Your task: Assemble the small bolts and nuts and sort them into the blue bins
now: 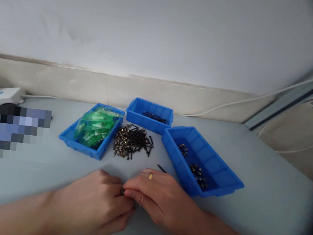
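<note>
My left hand [96,203] is closed in a loose fist at the lower middle, its fingers curled against my other hand. My right hand [161,199], with a gold ring, meets it with thumb and forefinger pinched at a small dark piece [122,191] between the two hands. The piece is mostly hidden, too small to name. Behind them lies a pile of black and brassy screws [133,141] on the grey table. One dark screw [162,168] lies just beyond my right hand, partly covered by it.
A blue bin [82,147] at the left holds green plastic packets [97,126]. Another blue bin [148,122] at the back contains dark screws. The long blue bin [183,175] at the right has small metal parts [198,177]. A white device [6,95] stands far left.
</note>
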The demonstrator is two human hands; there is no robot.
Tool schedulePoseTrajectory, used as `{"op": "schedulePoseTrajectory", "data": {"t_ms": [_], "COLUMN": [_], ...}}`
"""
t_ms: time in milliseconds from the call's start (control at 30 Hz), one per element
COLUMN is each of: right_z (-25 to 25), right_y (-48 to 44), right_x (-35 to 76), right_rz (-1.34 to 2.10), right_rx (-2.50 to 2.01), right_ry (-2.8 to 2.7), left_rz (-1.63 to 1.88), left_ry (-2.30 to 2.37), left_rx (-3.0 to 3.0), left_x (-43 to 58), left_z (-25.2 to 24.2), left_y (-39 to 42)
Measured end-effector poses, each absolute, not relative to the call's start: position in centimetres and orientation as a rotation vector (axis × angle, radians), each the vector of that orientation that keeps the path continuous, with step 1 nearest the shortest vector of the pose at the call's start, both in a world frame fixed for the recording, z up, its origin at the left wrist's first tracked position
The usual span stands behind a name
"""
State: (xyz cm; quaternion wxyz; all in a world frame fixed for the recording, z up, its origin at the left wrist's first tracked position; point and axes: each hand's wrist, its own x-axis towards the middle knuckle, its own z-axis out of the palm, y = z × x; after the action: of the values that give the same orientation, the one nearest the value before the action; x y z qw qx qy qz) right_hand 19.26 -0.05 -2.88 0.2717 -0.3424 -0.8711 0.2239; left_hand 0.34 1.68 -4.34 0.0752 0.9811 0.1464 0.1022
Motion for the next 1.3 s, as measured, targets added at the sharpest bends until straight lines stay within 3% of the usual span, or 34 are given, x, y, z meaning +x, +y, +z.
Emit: {"op": "schedulePoseTrajectory", "data": {"t_ms": [1300], "right_z": [-2.75], "right_y": [0.05], "right_x": [19.45], "right_rz": [0.65], "right_rx": [-0.918], "right_ry": [-2.38], "left_rz": [0.351], "left_ry": [0.459], "left_rx": [2.954], "left_x": [0.36], "left_z": [-4.38], "left_y": [1.46]}}
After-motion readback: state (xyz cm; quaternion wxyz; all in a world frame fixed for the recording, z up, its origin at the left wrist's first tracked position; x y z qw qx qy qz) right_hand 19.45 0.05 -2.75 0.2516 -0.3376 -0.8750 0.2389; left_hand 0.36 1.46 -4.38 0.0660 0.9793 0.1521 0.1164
